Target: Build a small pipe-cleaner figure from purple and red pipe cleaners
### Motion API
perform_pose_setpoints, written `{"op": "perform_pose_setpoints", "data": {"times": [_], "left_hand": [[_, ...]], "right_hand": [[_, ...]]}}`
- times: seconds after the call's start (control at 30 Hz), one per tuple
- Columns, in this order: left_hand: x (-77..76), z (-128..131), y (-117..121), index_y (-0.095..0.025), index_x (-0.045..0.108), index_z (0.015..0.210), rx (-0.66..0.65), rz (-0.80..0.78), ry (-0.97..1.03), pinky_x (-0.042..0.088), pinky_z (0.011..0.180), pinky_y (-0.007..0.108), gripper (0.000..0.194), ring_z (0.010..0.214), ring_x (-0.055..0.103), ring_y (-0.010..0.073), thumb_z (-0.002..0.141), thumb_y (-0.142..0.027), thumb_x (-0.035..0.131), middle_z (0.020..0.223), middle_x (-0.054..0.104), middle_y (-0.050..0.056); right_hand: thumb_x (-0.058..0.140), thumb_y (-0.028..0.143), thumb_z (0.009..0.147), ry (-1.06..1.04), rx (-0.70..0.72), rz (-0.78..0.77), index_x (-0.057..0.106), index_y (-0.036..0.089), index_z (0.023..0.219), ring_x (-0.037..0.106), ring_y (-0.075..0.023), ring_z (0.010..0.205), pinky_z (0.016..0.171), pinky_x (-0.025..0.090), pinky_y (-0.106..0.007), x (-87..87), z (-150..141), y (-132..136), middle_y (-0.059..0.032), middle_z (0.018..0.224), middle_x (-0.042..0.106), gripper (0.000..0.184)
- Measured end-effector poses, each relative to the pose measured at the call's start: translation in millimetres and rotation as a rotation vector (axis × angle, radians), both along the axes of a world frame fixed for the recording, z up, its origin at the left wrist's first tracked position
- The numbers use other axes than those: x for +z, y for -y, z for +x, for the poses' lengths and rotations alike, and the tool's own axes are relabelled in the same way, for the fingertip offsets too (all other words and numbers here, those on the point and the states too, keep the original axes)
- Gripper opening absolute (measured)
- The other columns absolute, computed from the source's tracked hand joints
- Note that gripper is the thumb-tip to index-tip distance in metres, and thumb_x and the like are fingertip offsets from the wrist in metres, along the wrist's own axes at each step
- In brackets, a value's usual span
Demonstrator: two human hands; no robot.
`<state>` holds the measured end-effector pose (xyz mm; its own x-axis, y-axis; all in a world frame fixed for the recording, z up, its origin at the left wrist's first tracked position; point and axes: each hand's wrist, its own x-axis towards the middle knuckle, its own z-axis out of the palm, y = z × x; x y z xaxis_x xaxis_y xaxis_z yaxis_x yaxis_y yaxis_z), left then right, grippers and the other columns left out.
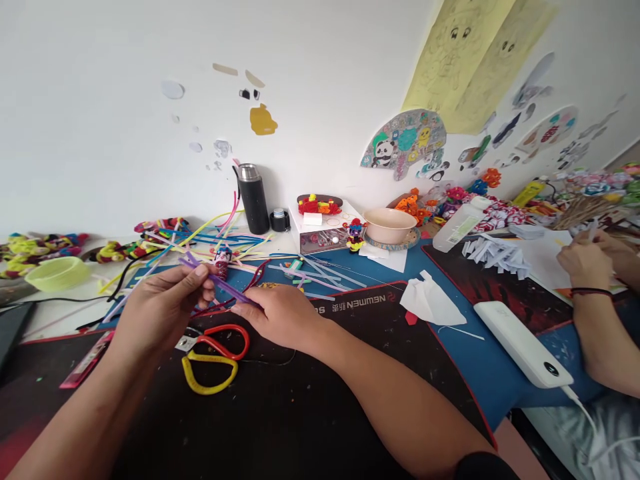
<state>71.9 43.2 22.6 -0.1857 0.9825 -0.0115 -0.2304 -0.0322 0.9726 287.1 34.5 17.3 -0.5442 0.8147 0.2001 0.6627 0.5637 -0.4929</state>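
Between my two hands runs a bundle of purple pipe cleaners (227, 287). My left hand (167, 300) pinches it near its far end with thumb and fingers. My right hand (280, 313) is closed around the other end, and its fingertips are partly hidden. Just behind the bundle stands a small pipe-cleaner doll (223, 261) with a dark red body. Scissors with one red and one yellow handle (213, 387) lie on the black mat below my hands. A red-cased box cutter (89, 360) rests left of my left forearm.
Loose coloured pipe cleaners (320, 273) spread behind my hands. Farther back are a black thermos (253, 200), a white box (323, 237) and a beige bowl (389, 225). A white power bank (523, 343) lies at right, near another person's hands (587, 263).
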Motion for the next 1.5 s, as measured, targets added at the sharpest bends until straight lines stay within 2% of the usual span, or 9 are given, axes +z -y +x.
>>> {"op": "perform_pose_setpoints", "data": {"times": [0.17,0.4,0.6,0.7,0.9,1.0,1.2,1.37,1.5], "left_hand": [[10.6,-1,1,-0.014,0.086,0.076,0.049,0.021,0.018,0.056,0.053,0.016,0.03,0.054,0.062,0.0102,0.057,-0.03,0.103,0.061,0.072,0.002],[18.2,1,4,-0.016,0.084,0.069,0.09,0.038,0.036,0.056,0.05,0.019,0.019,0.053,0.062,0.0123,0.059,-0.022,0.099,0.06,0.072,0.004],[14.3,-1,3,-0.015,0.083,0.07,0.077,0.072,0.051,0.055,0.051,0.018,0.025,0.057,0.061,0.0119,0.056,-0.023,0.102,0.063,0.073,0.004],[10.7,-3,1,-0.015,0.083,0.072,0.063,0.067,0.095,0.049,0.047,0.016,0.025,0.056,0.059,0.0108,0.057,-0.023,0.102,0.064,0.071,0.004],[8.6,-6,-1,-0.015,0.082,0.072,0.069,0.043,0.104,0.051,0.047,0.016,0.02,0.057,0.059,0.0113,0.061,-0.018,0.099,0.063,0.07,0.004],[8.5,-6,-2,-0.015,0.082,0.073,0.059,0.016,0.13,0.045,0.042,0.014,0.021,0.054,0.056,0.0101,0.06,-0.018,0.098,0.06,0.067,0.002],[5.5,-11,-4,-0.014,0.081,0.075,0.031,-0.022,0.123,0.045,0.041,0.015,0.021,0.053,0.056,0.0104,0.062,-0.017,0.097,0.061,0.066,0.002],[4.7,-11,-3,-0.014,0.08,0.075,0.045,-0.029,0.132,0.049,0.044,0.016,0.018,0.055,0.059,0.0116,0.064,-0.014,0.095,0.064,0.068,0.003],[8.2,-8,-4,-0.011,0.077,0.074,0.084,-0.029,0.221,0.045,0.041,0.012,0.015,0.052,0.056,0.0089,0.069,-0.01,0.091,0.062,0.065,0.002]], "right_hand": [[0.053,0.053,0.114,0.004,-0.01,-0.012,0.075,0.021,0.099,0.072,-0.0232,0.092,0.071,0.035,-0.033,2.7,0,1,-0.0085,0.097,0.081,0.041],[0.056,0.044,0.114,-0.071,0.0,-0.073,0.073,0.021,0.09,0.07,-0.0202,0.085,0.071,0.035,-0.032,-1.5,1,-3,-0.0066,0.089,0.078,0.037],[0.059,0.04,0.113,-0.172,0.028,-0.128,0.067,0.02,0.078,0.064,-0.0156,0.074,0.069,0.034,-0.03,-5.6,1,-6,-0.0021,0.075,0.071,0.041],[0.06,0.038,0.113,-0.195,0.046,-0.135,0.065,0.02,0.074,0.062,-0.0155,0.073,0.069,0.034,-0.029,-6.1,1,-6,-0.0008,0.069,0.068,0.043],[0.059,0.037,0.114,-0.198,0.061,-0.14,0.068,0.02,0.074,0.065,-0.0159,0.076,0.07,0.036,-0.029,-0.6,3,-5,-0.0014,0.069,0.069,0.044],[0.058,0.038,0.114,-0.218,0.064,-0.188,0.066,0.02,0.072,0.065,-0.0147,0.072,0.07,0.037,-0.028,2.2,4,-5,-0.0001,0.066,0.068,0.047],[0.059,0.038,0.113,-0.231,0.069,-0.166,0.068,0.021,0.073,0.068,-0.0157,0.077,0.072,0.038,-0.028,-0.1,4,-6,-0.0005,0.067,0.069,0.045],[0.061,0.038,0.112,-0.23,0.045,-0.185,0.065,0.021,0.07,0.067,-0.0152,0.074,0.072,0.039,-0.028,2.5,5,-6,0.0005,0.065,0.068,0.046],[0.061,0.04,0.112,-0.309,0.043,-0.246,0.062,0.02,0.068,0.064,-0.0127,0.066,0.07,0.041,-0.027,4.1,5,-5,0.0019,0.062,0.066,0.048]]}}
